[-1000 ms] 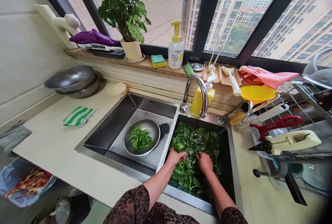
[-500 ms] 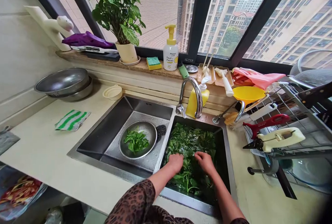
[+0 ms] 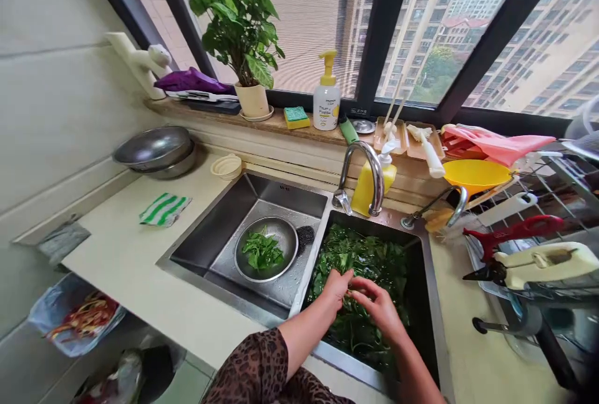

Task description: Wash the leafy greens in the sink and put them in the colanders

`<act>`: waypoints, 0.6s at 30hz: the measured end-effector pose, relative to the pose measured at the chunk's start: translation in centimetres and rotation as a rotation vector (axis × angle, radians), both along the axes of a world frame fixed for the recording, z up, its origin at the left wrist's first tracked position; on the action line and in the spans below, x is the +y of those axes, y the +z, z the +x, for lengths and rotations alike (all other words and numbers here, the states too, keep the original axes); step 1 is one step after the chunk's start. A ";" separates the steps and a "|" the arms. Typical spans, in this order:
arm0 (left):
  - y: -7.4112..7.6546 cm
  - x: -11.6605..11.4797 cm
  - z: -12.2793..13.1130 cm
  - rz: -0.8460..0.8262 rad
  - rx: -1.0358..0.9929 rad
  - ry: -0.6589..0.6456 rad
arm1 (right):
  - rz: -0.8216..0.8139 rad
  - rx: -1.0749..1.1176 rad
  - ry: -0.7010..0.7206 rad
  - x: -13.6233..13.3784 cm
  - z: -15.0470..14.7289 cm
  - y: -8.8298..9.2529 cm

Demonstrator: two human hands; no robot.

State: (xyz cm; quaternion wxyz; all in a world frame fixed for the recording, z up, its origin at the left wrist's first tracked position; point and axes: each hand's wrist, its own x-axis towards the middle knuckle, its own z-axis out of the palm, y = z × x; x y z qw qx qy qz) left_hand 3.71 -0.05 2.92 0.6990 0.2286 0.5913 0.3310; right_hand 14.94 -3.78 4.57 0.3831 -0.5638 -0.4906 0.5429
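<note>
Leafy greens [image 3: 369,255] float in water and fill the right sink basin [image 3: 433,304]. Over them, my left hand [image 3: 336,287] is closed, with leaves showing just past its fingers. My right hand [image 3: 378,305] meets it at the fingertips, thumb and fingers pinched together. What lies between the right fingertips is too small to make out. In the left sink basin [image 3: 206,229] stands a round metal strainer [image 3: 291,255] with a small heap of picked green leaves [image 3: 262,250] in it.
A faucet [image 3: 374,173] arches over the right basin, beside a yellow soap bottle [image 3: 358,195]. A dark scrubber [image 3: 306,237] touches the strainer. A dish rack [image 3: 552,173] with scissors stands right. Left are a striped cloth [image 3: 165,209], metal bowls [image 3: 156,149] and a lined waste bin [image 3: 77,345].
My hands, apart over the greens before, have come together at the fingertips. The camera view has turned a little to the left.
</note>
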 end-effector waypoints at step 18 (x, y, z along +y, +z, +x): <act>3.8 6.1 -20.3 0.499 1.358 -0.359 | -0.058 -0.778 0.211 1.5 2.3 -5.0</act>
